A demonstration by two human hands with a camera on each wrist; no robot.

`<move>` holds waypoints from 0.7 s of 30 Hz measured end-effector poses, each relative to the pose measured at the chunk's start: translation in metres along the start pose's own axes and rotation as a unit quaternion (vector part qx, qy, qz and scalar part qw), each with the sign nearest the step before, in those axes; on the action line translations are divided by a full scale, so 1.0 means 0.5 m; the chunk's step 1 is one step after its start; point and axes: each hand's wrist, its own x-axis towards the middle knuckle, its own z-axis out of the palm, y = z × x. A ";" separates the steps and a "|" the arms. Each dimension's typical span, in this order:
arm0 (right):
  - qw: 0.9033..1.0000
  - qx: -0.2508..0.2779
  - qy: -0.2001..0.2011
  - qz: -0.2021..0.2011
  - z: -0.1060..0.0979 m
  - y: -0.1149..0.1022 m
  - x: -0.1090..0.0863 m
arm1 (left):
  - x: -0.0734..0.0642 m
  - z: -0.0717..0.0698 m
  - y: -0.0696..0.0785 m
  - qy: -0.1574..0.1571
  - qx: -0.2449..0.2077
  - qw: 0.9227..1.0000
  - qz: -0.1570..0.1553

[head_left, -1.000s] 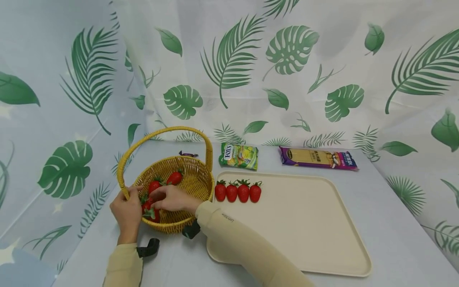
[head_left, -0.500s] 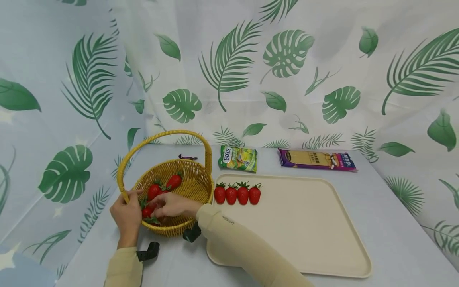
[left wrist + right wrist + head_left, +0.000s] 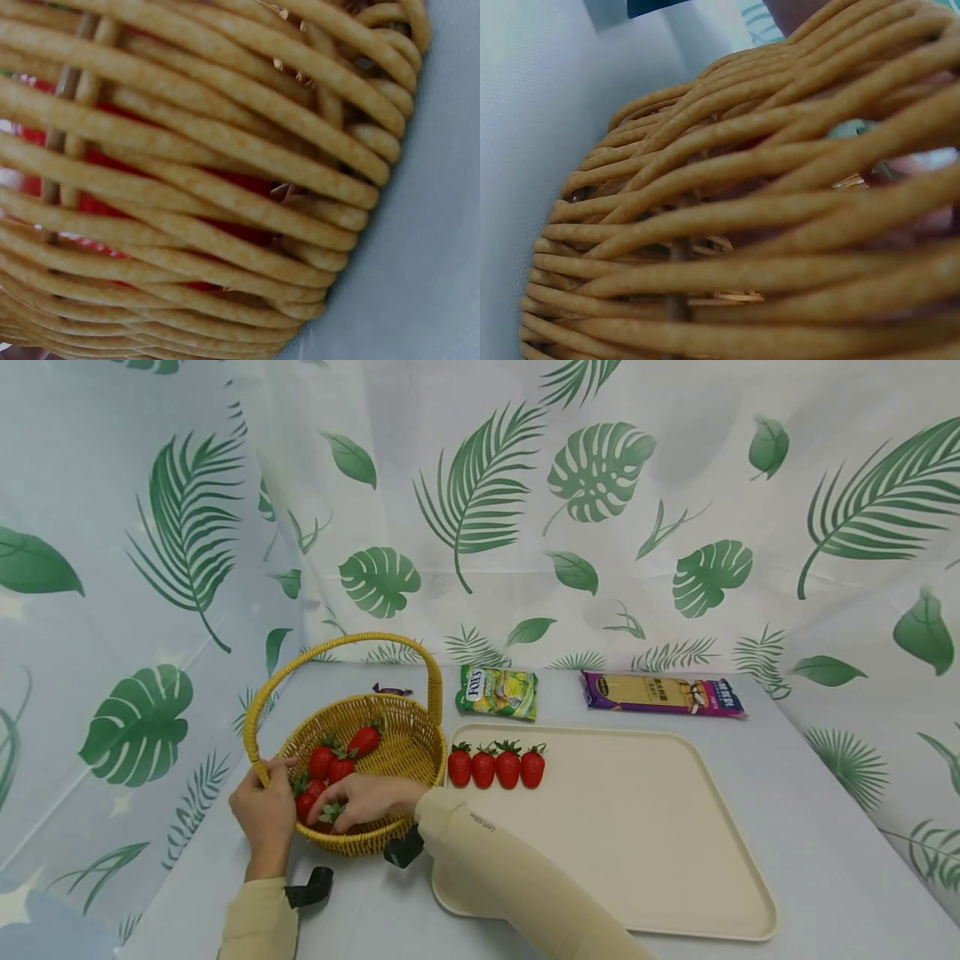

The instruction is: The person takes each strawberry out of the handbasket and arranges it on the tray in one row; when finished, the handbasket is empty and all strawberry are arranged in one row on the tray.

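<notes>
A yellow wicker basket [image 3: 367,842] with a tall arched handle stands at the left, several red strawberries [image 3: 365,741] inside it. My left hand [image 3: 264,810] grips its left rim by the foot of the handle. Inside the near part of the basket, my right hand [image 3: 371,799] has its fingers and thumb about a strawberry [image 3: 330,812] whose green leaves show between them. Both wrist views are filled by the basket's woven wall [image 3: 187,161], also close up on the right [image 3: 727,217]; red shows through the gaps in the left one.
Right of the basket lies a beige tray [image 3: 615,835], with a row of several strawberries [image 3: 508,767] at its upper left. Behind are a green candy bag [image 3: 497,692], a purple noodle pack [image 3: 663,694] and a small purple wrapped candy [image 3: 392,690].
My right hand has shifted toward the basket's near side, uncovering strawberries farther back. My left hand keeps its grip on the rim. The tray's strawberries have stayed in their row.
</notes>
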 end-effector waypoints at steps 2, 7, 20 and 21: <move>1.000 -0.006 0.000 -0.005 0.000 0.002 0.001 | 0.000 0.000 0.000 0.000 -0.001 1.000 0.001; 1.000 -0.010 0.018 -0.008 0.003 0.007 0.001 | -0.003 0.000 0.000 -0.001 0.003 1.000 -0.008; 0.993 0.046 0.103 -0.027 -0.019 0.007 -0.057 | -0.002 0.002 0.001 0.003 0.004 1.000 -0.028; 0.993 0.042 0.109 -0.027 -0.023 0.006 -0.062 | -0.002 0.002 0.000 0.004 0.004 1.000 -0.028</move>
